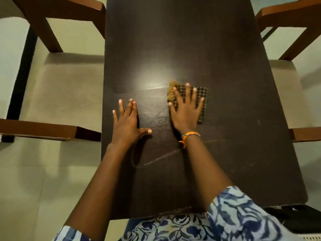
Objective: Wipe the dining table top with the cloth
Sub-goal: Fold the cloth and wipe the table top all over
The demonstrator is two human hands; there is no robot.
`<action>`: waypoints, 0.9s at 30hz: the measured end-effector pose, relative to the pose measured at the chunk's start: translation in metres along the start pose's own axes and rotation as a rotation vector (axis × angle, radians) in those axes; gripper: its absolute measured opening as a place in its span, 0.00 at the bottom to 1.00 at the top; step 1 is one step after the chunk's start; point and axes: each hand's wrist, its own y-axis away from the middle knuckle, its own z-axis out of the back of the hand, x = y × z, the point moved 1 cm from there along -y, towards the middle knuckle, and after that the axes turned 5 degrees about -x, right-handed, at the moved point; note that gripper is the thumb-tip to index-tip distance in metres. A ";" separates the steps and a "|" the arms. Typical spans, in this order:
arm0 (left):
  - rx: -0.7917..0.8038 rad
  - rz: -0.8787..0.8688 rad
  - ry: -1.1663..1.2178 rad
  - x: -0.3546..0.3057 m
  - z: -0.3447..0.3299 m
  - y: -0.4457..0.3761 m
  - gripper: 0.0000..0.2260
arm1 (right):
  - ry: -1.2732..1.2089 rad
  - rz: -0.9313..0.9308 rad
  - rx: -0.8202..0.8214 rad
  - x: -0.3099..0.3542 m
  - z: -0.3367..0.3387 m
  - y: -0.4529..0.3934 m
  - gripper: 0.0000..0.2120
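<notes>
The dark brown dining table top (199, 49) fills the middle of the view. A small checked cloth (202, 94) with a yellow-brown edge lies flat on it near the centre. My right hand (186, 112) presses down on the cloth with fingers spread, covering most of it. My left hand (127, 124) rests flat on the bare table to the left of the cloth, fingers apart, holding nothing. Faint damp streaks show on the wood near both wrists.
Wooden chairs stand on both sides: one at the left (57, 94), another at the far left (57, 20), one at the right (284, 91) and one at the far right (293, 20). The near table edge (156, 215) is against my body.
</notes>
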 end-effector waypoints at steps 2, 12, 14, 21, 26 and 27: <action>-0.004 0.065 0.020 0.015 -0.001 0.005 0.45 | -0.022 0.135 0.056 0.050 -0.013 0.013 0.26; -0.055 0.148 0.161 0.050 -0.008 0.028 0.42 | 0.018 0.224 0.120 -0.003 0.002 0.007 0.26; -0.066 0.165 0.199 0.051 -0.009 0.030 0.43 | 0.024 0.069 0.079 -0.040 0.013 0.001 0.26; -0.274 0.320 0.405 0.062 -0.019 0.039 0.31 | -0.020 -0.269 -0.024 0.000 0.003 -0.006 0.27; -0.329 0.211 0.169 0.054 -0.035 0.039 0.29 | -0.029 0.164 0.077 0.106 -0.026 0.015 0.27; -0.322 0.193 0.140 0.054 -0.036 0.040 0.29 | -0.034 0.264 0.108 0.119 -0.030 0.020 0.27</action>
